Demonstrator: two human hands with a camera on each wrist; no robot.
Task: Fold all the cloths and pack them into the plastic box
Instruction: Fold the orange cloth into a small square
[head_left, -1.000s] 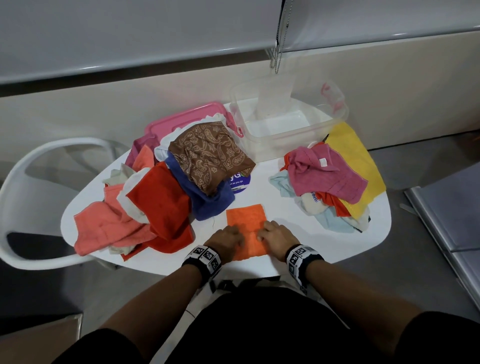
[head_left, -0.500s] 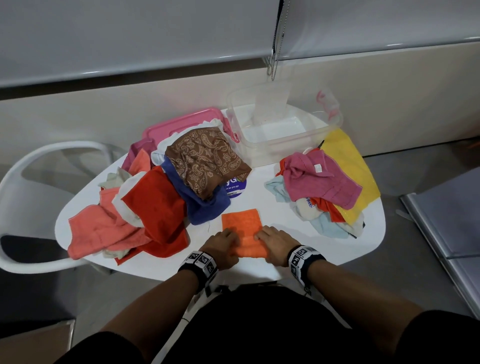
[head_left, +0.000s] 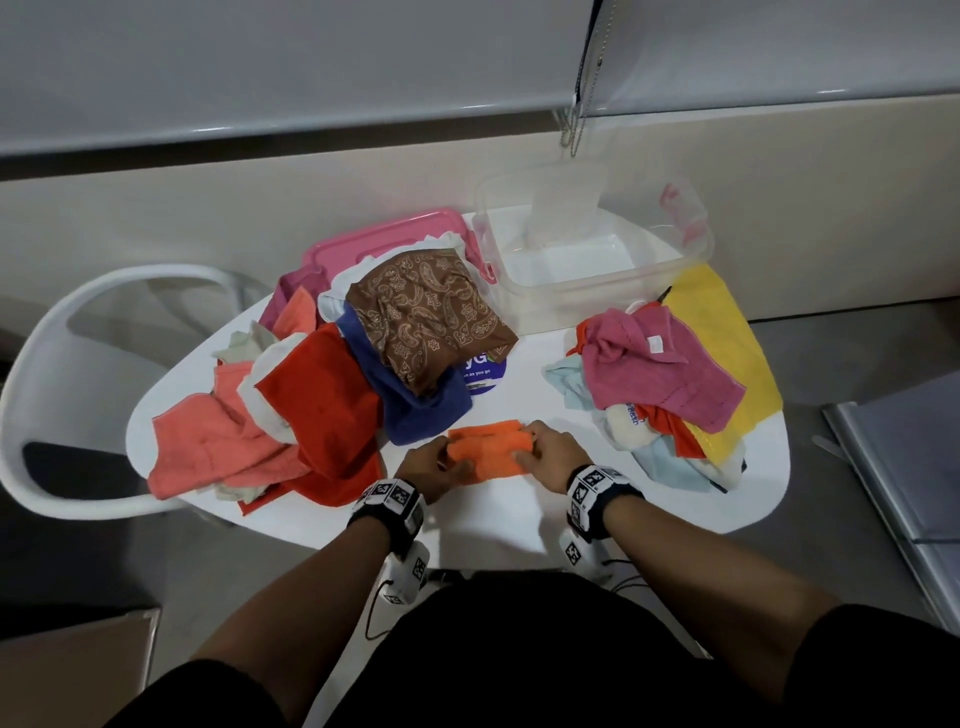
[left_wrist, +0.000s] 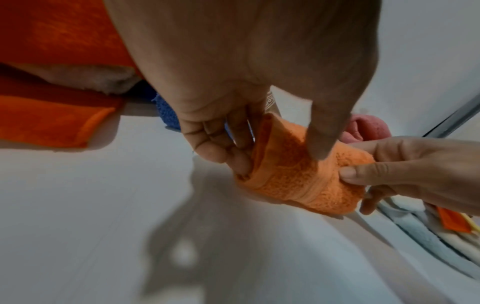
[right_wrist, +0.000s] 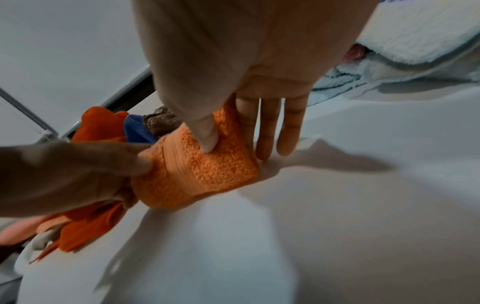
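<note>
My left hand (head_left: 425, 464) and right hand (head_left: 551, 453) each pinch an end of the folded orange cloth (head_left: 488, 448) at the near tabletop (head_left: 519, 384) edge, between two cloth heaps, the clear box (head_left: 597, 260) standing behind.

My left hand (left_wrist: 233, 67) fills the top centre of the frame, thumb over and fingers (left_wrist: 210, 135) under one end of the folded orange cloth (left_wrist: 293, 174) at centre right. My right hand (left_wrist: 415, 170) enters from the right edge, pinching the other end. Below lies the white counter (left_wrist: 91, 205). Red-orange cloth (left_wrist: 52, 119) sits upper left.
</note>
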